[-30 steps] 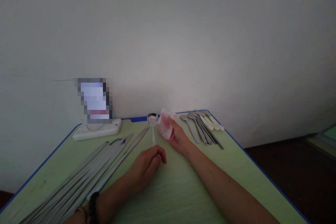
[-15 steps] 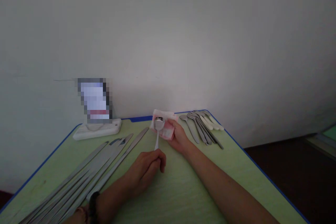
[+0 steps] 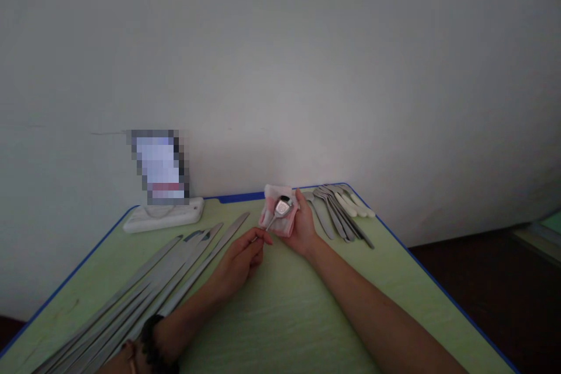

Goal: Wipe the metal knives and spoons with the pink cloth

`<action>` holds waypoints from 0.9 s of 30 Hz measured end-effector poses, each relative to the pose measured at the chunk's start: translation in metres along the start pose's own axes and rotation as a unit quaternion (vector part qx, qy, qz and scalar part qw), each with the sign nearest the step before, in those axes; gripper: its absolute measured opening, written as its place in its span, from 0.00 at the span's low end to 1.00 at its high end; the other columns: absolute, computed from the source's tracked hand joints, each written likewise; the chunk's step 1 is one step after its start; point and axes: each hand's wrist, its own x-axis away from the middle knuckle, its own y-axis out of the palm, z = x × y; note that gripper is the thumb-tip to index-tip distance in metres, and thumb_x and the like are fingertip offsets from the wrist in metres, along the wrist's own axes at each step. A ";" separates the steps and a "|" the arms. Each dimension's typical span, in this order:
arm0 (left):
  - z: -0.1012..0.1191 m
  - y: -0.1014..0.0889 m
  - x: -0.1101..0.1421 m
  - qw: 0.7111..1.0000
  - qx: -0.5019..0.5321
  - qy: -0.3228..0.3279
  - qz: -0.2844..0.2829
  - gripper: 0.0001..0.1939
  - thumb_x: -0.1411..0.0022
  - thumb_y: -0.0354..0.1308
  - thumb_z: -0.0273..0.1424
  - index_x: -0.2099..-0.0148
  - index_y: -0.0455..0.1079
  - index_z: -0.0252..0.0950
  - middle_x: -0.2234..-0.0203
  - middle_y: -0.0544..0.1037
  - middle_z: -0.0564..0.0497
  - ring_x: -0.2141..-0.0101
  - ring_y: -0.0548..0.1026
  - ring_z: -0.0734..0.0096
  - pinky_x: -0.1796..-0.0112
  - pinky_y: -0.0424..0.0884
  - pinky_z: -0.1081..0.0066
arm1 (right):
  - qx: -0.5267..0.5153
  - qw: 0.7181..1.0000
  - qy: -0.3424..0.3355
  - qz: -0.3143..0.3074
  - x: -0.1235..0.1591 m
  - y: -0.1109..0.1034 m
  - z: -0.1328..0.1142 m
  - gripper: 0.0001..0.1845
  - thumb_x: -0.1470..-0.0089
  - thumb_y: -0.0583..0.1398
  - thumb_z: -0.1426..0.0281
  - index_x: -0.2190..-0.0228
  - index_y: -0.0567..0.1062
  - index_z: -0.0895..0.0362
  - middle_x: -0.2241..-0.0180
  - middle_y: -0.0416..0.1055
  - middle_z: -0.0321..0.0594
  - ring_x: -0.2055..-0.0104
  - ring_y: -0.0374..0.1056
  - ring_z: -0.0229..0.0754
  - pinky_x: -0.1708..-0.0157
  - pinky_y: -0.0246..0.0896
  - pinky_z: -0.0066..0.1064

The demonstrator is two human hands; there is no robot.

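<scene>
Pinched by its handle, a shiny metal spoon (image 3: 283,206) is in my left hand (image 3: 243,254). Its bowl lies over a folded pink and white cloth (image 3: 279,193) that my right hand (image 3: 302,225) holds from beneath and the right side, thumb up along the edge. The fingers under the cloth are hidden. Both hands are above the middle of the table. Close to my left forearm lie several table knives (image 3: 175,263), side by side. Just right of my right hand is a row of metal spoons (image 3: 335,213).
A green table (image 3: 280,315) with a blue rim stands against a grey wall (image 3: 307,70). Several white-handled pieces of cutlery (image 3: 357,205) lie at the back right. At the back left, a phone (image 3: 160,166) with a blurred screen leans behind a white block (image 3: 164,214).
My left hand has moved up toward the cloth and the spoon has tilted, its bowl shifting right. My right hand has turned the cloth a little and its thumb now points up.
</scene>
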 end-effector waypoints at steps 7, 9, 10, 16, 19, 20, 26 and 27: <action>-0.010 0.000 -0.004 0.999 0.015 0.001 0.048 0.10 0.39 0.46 0.39 0.62 0.61 0.38 0.85 0.49 0.64 0.85 0.46 0.80 0.84 0.42 0.79 | -0.030 0.995 -0.083 0.042 -0.006 -0.003 0.001 0.25 0.49 0.53 0.48 0.66 0.74 0.57 0.72 0.76 0.40 0.68 0.71 0.45 0.66 0.67 0.36; -0.014 -0.001 -0.005 0.998 0.027 -0.003 0.057 0.11 0.40 0.48 0.40 0.62 0.62 0.37 0.85 0.49 0.65 0.85 0.46 0.81 0.84 0.42 0.79 | -0.052 0.991 -0.112 0.052 -0.007 -0.004 0.000 0.24 0.47 0.51 0.50 0.67 0.74 0.56 0.71 0.77 0.39 0.68 0.71 0.44 0.65 0.67 0.35; -0.015 -0.002 -0.005 0.998 0.032 -0.004 0.058 0.11 0.40 0.48 0.40 0.62 0.62 0.37 0.85 0.49 0.65 0.86 0.46 0.81 0.85 0.41 0.79 | -0.061 0.989 -0.124 0.056 -0.007 -0.005 -0.001 0.25 0.46 0.50 0.50 0.67 0.74 0.56 0.70 0.77 0.39 0.68 0.71 0.44 0.65 0.67 0.35; -0.010 -0.005 -0.007 0.998 0.062 -0.023 0.025 0.12 0.42 0.51 0.40 0.62 0.63 0.37 0.86 0.51 0.66 0.88 0.46 0.83 0.87 0.41 0.79 | -0.053 0.994 -0.088 0.037 -0.006 -0.007 -0.002 0.28 0.45 0.49 0.48 0.66 0.75 0.57 0.70 0.77 0.42 0.67 0.72 0.45 0.65 0.67 0.37; -0.004 -0.003 -0.005 0.997 0.066 -0.027 0.038 0.11 0.43 0.52 0.39 0.62 0.63 0.37 0.87 0.51 0.65 0.88 0.46 0.83 0.86 0.40 0.79 | -0.013 0.999 -0.041 0.009 -0.004 -0.004 -0.001 0.28 0.46 0.49 0.47 0.68 0.74 0.58 0.74 0.76 0.43 0.66 0.72 0.48 0.64 0.68 0.41; -0.003 -0.002 -0.004 0.997 0.065 -0.027 0.044 0.11 0.43 0.52 0.39 0.62 0.64 0.37 0.88 0.51 0.65 0.88 0.46 0.83 0.86 0.40 0.79 | -0.006 0.999 -0.031 0.005 -0.004 -0.003 -0.001 0.29 0.45 0.49 0.47 0.68 0.74 0.59 0.75 0.75 0.43 0.66 0.72 0.49 0.64 0.68 0.42; -0.005 0.001 -0.004 0.996 0.047 -0.020 0.074 0.12 0.43 0.51 0.40 0.62 0.64 0.37 0.87 0.52 0.65 0.88 0.47 0.82 0.86 0.42 0.80 | -0.021 0.996 -0.082 0.032 -0.006 -0.002 0.002 0.25 0.46 0.51 0.50 0.66 0.75 0.58 0.71 0.77 0.42 0.65 0.72 0.47 0.62 0.68 0.39; -0.006 0.001 -0.005 0.996 0.043 -0.018 0.078 0.12 0.43 0.51 0.40 0.61 0.64 0.37 0.87 0.52 0.65 0.88 0.48 0.82 0.86 0.43 0.80 | -0.027 0.994 -0.099 0.041 -0.007 -0.003 0.002 0.24 0.46 0.52 0.51 0.66 0.75 0.58 0.70 0.77 0.41 0.65 0.72 0.46 0.61 0.67 0.39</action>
